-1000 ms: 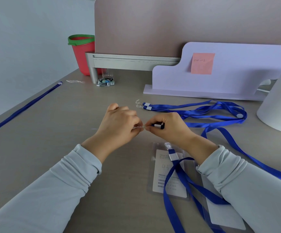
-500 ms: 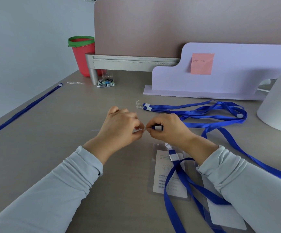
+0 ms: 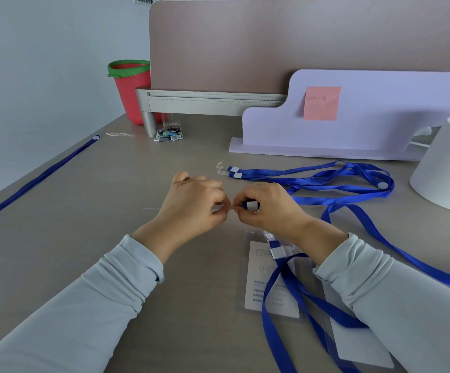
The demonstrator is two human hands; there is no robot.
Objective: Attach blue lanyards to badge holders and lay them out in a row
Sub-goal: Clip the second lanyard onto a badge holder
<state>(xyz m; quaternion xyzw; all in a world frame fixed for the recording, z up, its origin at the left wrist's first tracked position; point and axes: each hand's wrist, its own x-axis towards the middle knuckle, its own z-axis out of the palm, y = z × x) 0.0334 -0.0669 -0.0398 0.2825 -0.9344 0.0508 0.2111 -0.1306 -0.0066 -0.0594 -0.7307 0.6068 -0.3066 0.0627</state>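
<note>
Left hand [image 3: 191, 203]: fingers curled, thumb and forefinger pinching a small clear piece I cannot make out, tip to tip with the right hand.

Right hand [image 3: 269, 208]: fingers curled round the white-clamped end of a lanyard [image 3: 252, 205], held just above the desk [image 3: 84, 224].

Holder [image 3: 259, 284]: flat on the desk just beside the right wrist, printed card inside. A fitted lanyard [image 3: 277, 253] is clipped at its top, the strap lying across it.

Second holder [image 3: 363, 348]: lower right, partly under the right sleeve. I see blue strap crossing it.

Spare lanyards [image 3: 326, 176]: loose heap behind the right hand, clear loops pointing left.

Single lanyard [image 3: 38, 179]: stretched along the desk's left edge.

Bucket [image 3: 132, 90]: red, green rim, far left corner.

Board [image 3: 380, 117]: lilac, upright at the back, pink note [image 3: 322, 103] stuck on it.

Cone [image 3: 447, 173]: white, at the right edge.
</note>
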